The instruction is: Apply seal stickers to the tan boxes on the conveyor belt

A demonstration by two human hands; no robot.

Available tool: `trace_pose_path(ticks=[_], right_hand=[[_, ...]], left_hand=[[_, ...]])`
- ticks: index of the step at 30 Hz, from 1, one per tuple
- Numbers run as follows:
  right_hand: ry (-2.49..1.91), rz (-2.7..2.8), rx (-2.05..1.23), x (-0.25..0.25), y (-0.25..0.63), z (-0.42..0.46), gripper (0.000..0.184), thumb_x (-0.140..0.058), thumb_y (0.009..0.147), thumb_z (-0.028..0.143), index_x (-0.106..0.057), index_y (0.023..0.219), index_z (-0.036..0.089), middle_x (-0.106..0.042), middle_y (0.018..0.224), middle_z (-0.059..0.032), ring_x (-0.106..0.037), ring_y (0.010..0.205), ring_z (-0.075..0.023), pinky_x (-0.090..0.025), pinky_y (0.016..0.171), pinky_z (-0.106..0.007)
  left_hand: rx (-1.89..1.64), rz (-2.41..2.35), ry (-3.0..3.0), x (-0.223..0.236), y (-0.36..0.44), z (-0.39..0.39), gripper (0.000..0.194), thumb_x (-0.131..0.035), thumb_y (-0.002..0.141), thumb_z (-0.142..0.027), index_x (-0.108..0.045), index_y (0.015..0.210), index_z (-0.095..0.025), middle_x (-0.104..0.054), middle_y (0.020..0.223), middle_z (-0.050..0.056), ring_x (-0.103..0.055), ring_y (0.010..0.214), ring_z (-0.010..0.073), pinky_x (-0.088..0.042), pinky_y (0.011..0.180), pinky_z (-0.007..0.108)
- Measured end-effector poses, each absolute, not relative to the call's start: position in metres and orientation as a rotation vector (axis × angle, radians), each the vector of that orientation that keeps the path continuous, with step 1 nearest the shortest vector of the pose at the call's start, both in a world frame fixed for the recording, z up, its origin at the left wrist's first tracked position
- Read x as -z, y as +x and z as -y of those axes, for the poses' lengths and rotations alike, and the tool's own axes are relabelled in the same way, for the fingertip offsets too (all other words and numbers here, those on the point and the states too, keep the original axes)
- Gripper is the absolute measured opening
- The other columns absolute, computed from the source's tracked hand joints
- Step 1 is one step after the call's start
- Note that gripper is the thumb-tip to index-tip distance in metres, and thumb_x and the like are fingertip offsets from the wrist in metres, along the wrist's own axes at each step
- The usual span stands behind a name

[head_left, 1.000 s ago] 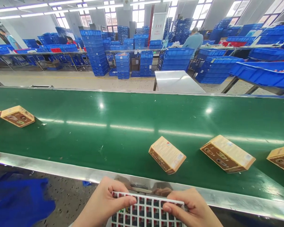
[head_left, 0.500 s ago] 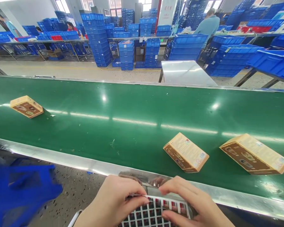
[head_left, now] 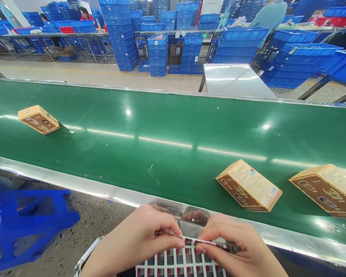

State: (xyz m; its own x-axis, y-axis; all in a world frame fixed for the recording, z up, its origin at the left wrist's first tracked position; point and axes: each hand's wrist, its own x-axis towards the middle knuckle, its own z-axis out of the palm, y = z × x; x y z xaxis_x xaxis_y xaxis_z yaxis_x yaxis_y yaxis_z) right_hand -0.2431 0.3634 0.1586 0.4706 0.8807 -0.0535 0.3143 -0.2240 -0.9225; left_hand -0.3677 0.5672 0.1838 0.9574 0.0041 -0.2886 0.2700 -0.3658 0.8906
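Note:
My left hand (head_left: pixel 145 236) and my right hand (head_left: pixel 233 240) are at the bottom of the view, close together by the near rail. Thumb and fingers of each pinch the thin white upper edge of a white-gridded sheet (head_left: pixel 180 259). Red and dark patches fill its cells; its lower part runs out of the picture. Beyond my right hand a brown and cream carton (head_left: pixel 249 186) lies on the green conveyor belt (head_left: pixel 103 157), touched by neither hand. A second such carton (head_left: pixel 328 188) is at the right edge, and a third (head_left: pixel 39 119) lies far left.
A metal rail (head_left: pixel 115 196) edges the belt on my side. Below it at left stands a blue plastic stool (head_left: pixel 37 215). Across the belt are a metal table (head_left: pixel 236 79), stacked blue crates (head_left: pixel 119 38) and a person in a light blue top (head_left: pixel 269 17).
My right fingers have closed onto the sheet's upper edge, which now shows thin between both hands. All three cartons appear further right in the picture; the view has also tilted down a little.

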Motion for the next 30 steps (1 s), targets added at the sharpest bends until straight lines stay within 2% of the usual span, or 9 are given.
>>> trace_pose_path(ticks=[3,5,13,17,23,30], right_hand=[[-1.778,0.976,-0.735,-0.157,-0.244,-0.361,0.030,-0.069,0.095,0.050,-0.077,0.076,0.028,-0.070,0.068,-0.0012,-0.063,0.064,-0.0198,-0.049,0.066,-0.029],[-1.771,0.991,-0.752,-0.157,-0.243,-0.360,0.027,-0.069,0.095,0.046,-0.077,0.077,0.028,-0.071,0.069,-0.0012,-0.064,0.065,-0.0195,-0.050,0.065,-0.028],[-1.748,1.051,-0.769,-0.157,-0.240,-0.358,0.028,-0.066,0.098,0.043,-0.078,0.079,0.027,-0.071,0.069,-0.0019,-0.066,0.064,-0.0190,-0.052,0.064,-0.026],[-1.770,0.971,-0.736,-0.156,-0.245,-0.358,0.033,-0.065,0.097,0.051,-0.077,0.076,0.028,-0.070,0.067,0.0003,-0.063,0.061,-0.0173,-0.051,0.065,-0.024],[-1.792,0.821,-0.810,-0.156,-0.251,-0.361,0.040,-0.066,0.092,0.063,-0.080,0.074,0.030,-0.068,0.063,0.0005,-0.059,0.059,-0.0161,-0.049,0.062,-0.023],[-1.795,0.596,-0.960,-0.163,-0.246,-0.363,0.030,-0.081,0.078,0.056,-0.080,0.067,0.028,-0.068,0.063,-0.0001,-0.060,0.062,-0.0185,-0.050,0.067,-0.026]], left_hand=[[0.297,-0.313,1.853,-0.177,-0.369,-0.568,0.012,-0.082,0.079,-0.024,-0.073,0.073,-0.017,-0.039,0.049,-0.011,-0.033,0.047,0.0069,-0.022,0.046,0.019],[0.298,-0.346,1.829,-0.174,-0.371,-0.569,0.018,-0.086,0.075,-0.027,-0.071,0.070,-0.017,-0.037,0.048,-0.012,-0.030,0.046,0.0063,-0.020,0.045,0.019],[0.332,-0.330,1.791,-0.175,-0.374,-0.570,0.022,-0.076,0.083,-0.031,-0.073,0.069,-0.015,-0.046,0.050,-0.008,-0.038,0.049,0.0074,-0.023,0.045,0.018],[0.317,-0.306,1.801,-0.174,-0.374,-0.571,0.023,-0.074,0.084,-0.032,-0.073,0.069,-0.015,-0.047,0.050,-0.007,-0.036,0.049,0.0074,-0.023,0.045,0.018],[0.337,-0.281,1.801,-0.172,-0.374,-0.573,0.024,-0.072,0.085,-0.031,-0.072,0.068,-0.014,-0.049,0.051,-0.007,-0.035,0.048,0.0069,-0.023,0.045,0.018],[0.290,-0.264,1.814,-0.173,-0.375,-0.578,0.023,-0.070,0.085,-0.032,-0.072,0.070,-0.015,-0.052,0.052,-0.006,-0.039,0.049,0.0075,-0.026,0.046,0.019]])
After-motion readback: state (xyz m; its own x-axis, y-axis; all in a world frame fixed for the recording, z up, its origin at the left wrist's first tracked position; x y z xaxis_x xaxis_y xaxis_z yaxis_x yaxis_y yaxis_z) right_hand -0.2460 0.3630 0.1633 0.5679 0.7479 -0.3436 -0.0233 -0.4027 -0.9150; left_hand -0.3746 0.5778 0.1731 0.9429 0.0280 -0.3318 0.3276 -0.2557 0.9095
